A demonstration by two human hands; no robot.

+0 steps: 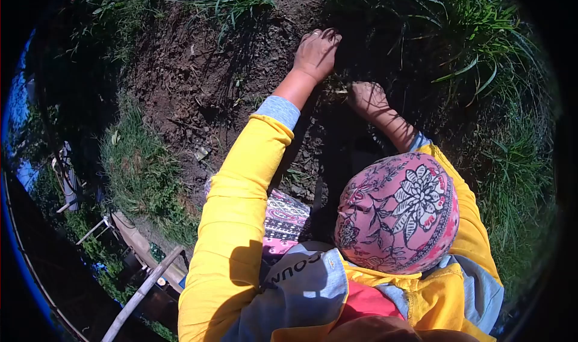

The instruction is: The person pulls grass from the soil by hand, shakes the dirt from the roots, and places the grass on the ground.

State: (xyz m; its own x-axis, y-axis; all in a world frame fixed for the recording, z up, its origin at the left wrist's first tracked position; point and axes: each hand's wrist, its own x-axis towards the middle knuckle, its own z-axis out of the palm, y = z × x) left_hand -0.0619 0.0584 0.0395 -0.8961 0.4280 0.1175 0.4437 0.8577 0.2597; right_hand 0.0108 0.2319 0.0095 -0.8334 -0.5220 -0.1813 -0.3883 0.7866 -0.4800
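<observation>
My left hand (318, 52) reaches down to the dark soil (198, 77), its fingers curled and a ring showing on one of them. Its fingertips are hidden against the ground, and I cannot tell what they grip. Lower and to the right, my right hand (367, 98) is closed in a fist close over the shaded soil. A short, pale, stick-like thing (338, 92) juts from the left side of this fist, towards my left wrist. Shadows of grass blades fall across both hands.
Grass clumps (232, 2) edge the soil at the top, with long-bladed grass (481, 41) at the upper right. Pink floral cloth (397, 215) covers a rounded shape below my right hand. More grass (144, 161) and a pale wooden pole (141, 297) stand to the left.
</observation>
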